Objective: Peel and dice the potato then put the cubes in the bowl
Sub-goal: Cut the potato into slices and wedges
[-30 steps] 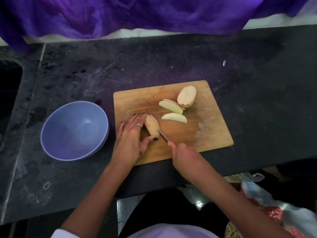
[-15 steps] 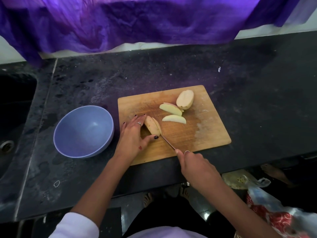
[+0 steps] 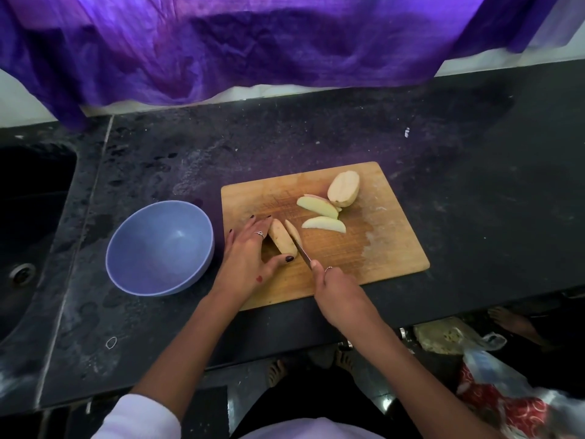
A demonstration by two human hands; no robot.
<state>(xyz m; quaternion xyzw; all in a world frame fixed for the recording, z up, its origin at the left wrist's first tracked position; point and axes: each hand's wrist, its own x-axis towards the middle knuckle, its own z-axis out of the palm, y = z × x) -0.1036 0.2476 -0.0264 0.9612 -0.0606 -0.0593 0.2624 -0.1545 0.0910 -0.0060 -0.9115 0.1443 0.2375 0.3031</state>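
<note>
I see the left hand [image 3: 245, 258] just left of the frame's centre, its fingers laid along the far side of a potato piece [image 3: 282, 239] and its thumb curled against the near end, so the piece is pinned on the wooden cutting board [image 3: 389, 245]. The right hand [image 3: 337, 288], just below centre, is wrapped around the handle of a knife [image 3: 303, 252], whose blade runs up and to the left between the held piece and a thin slice [image 3: 292, 230] standing just right of it. Further right on the board lie two pale wedges [image 3: 318, 206], one [image 3: 323, 224] nearer me than the other, and a larger half potato [image 3: 344, 188] rests cut face up toward the board's upper right, touching the far wedge. The blue bowl [image 3: 160, 248] sits on the dark table [image 3: 474, 191] just left of the board, near the left hand. I can make out a sink [image 3: 28, 236] at the left edge, purple cloth [image 3: 253, 42] hanging across the top of the frame, and a plastic bag [image 3: 506, 403] at the lower right, below the table edge.
</note>
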